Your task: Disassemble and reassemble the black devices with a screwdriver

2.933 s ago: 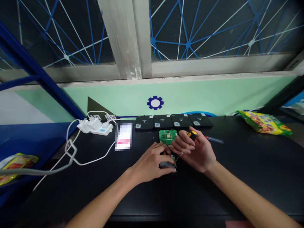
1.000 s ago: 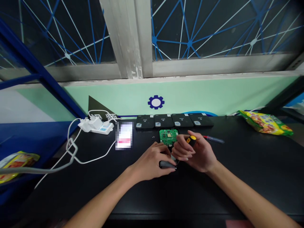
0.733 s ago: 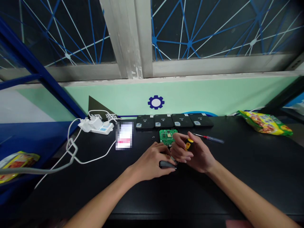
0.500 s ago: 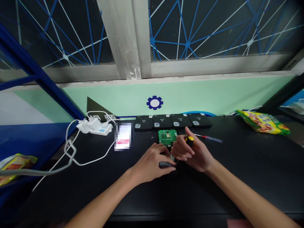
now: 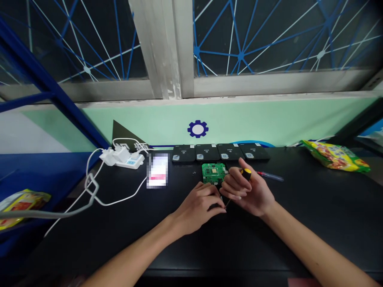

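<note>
In the head view, a green circuit board [image 5: 214,172] lies in front of me, partly covered by my hands. My right hand [image 5: 243,189] is closed round a screwdriver [image 5: 246,173] with a yellow-and-black handle. Its thin shaft slants down and left to the near end of the board. There my left hand [image 5: 203,207] has its thumb and forefinger brought together beside the screwdriver's tip. Its other fingers rest at the board's left side. What the left fingertips pinch, if anything, is hidden.
Several flat black boxes [image 5: 207,152] stand in a row behind the board. A second screwdriver [image 5: 271,175] with a clear handle lies to the right, before a yellow-green snack bag [image 5: 335,156]. Leftward are tiny screws [image 5: 194,173], a blurred lit phone [image 5: 157,171] and a power strip [image 5: 128,160] with cables.
The whole view has shifted slightly. My left thumb and forefinger have drawn closer together at the screwdriver's tip, and a dark grey shape between them shows less. My right hand still grips the screwdriver.
</note>
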A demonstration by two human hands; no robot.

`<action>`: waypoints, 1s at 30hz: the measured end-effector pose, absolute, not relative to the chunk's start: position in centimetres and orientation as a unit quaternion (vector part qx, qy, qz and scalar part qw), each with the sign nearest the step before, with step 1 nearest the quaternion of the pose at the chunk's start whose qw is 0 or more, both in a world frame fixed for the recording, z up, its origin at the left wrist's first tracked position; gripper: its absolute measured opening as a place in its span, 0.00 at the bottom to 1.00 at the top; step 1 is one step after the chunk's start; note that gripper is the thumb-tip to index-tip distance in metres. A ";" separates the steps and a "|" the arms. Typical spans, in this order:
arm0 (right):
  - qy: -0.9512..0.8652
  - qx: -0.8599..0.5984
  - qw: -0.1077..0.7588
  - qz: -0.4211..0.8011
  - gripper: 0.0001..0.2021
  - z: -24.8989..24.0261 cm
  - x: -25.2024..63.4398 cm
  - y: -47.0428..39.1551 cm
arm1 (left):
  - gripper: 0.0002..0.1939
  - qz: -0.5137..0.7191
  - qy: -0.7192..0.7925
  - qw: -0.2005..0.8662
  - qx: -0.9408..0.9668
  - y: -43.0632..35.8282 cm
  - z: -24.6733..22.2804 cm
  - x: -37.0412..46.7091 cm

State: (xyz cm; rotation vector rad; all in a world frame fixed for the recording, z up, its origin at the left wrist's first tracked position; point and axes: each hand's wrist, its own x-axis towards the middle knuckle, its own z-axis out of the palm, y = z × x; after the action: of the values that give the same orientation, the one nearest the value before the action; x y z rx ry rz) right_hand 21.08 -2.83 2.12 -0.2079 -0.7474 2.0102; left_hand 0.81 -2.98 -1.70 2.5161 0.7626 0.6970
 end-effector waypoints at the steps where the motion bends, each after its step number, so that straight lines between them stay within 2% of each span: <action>1: -0.298 -0.083 0.476 0.823 0.34 2.1 21.1 -2.8 | 0.04 0.250 0.267 0.196 0.910 -3.0 -1.6 0.8; 9: -0.264 -0.079 0.486 0.829 0.34 2.3 21.4 -2.5 | 0.07 0.203 0.236 0.071 0.948 -2.9 -1.5 1.0; 16: -0.246 -0.076 0.499 0.827 0.34 2.4 21.9 -2.4 | 0.08 0.171 0.230 0.002 0.958 -3.0 -1.5 1.3; 24: -0.245 -0.069 0.495 0.831 0.32 2.3 22.0 -2.4 | 0.08 0.254 0.193 -0.011 0.948 -2.7 -1.7 1.0; 30: -0.239 -0.066 0.499 0.830 0.32 2.5 22.0 -2.4 | 0.14 0.270 0.151 -0.070 0.948 -2.5 -1.4 1.2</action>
State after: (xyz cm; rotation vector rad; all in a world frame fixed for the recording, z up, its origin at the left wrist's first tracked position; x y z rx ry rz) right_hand 21.95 -2.43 2.51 -0.1599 -0.5771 2.0082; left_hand 1.20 -2.52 -1.36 3.1199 0.4973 0.8867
